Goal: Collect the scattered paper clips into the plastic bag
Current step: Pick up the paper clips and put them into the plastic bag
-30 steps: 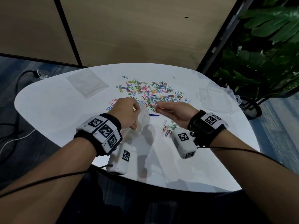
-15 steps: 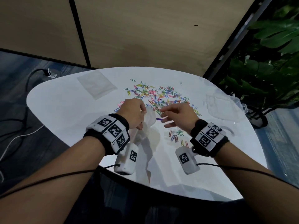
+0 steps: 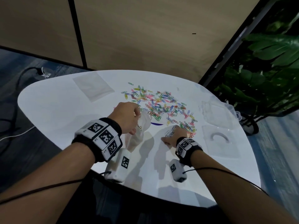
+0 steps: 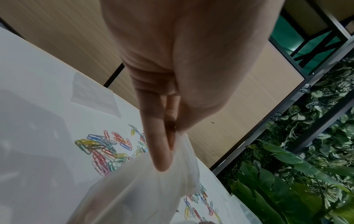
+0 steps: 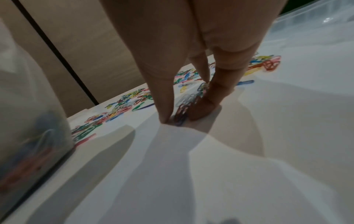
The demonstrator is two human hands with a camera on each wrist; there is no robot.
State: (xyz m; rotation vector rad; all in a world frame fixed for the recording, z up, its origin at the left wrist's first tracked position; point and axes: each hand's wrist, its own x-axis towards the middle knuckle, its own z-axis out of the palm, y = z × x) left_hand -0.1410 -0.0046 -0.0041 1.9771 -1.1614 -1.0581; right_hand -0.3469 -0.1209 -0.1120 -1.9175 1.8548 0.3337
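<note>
Many coloured paper clips (image 3: 161,105) lie scattered across the far middle of the white table (image 3: 56,110). My left hand (image 3: 127,114) holds a translucent plastic bag (image 3: 142,126) by its rim, lifted and hanging down to the table. In the left wrist view the fingers (image 4: 162,151) pinch the bag (image 4: 143,189). The right wrist view shows clips inside the bag (image 5: 28,136). My right hand (image 3: 174,134) is down on the table right of the bag. Its forefinger and thumb close on a small cluster of paper clips (image 5: 182,115).
A second flat plastic bag (image 3: 93,88) lies at the table's far left. Clear plastic trays (image 3: 216,115) and a clear lid (image 3: 218,141) sit at the right edge. A leafy plant (image 3: 267,70) stands beyond the table on the right. A purple strip (image 3: 157,124) lies near the bag.
My right hand has left the bag's mouth and dropped down and to the right onto the table, closing on a cluster of clips. The left hand still holds the bag up.
</note>
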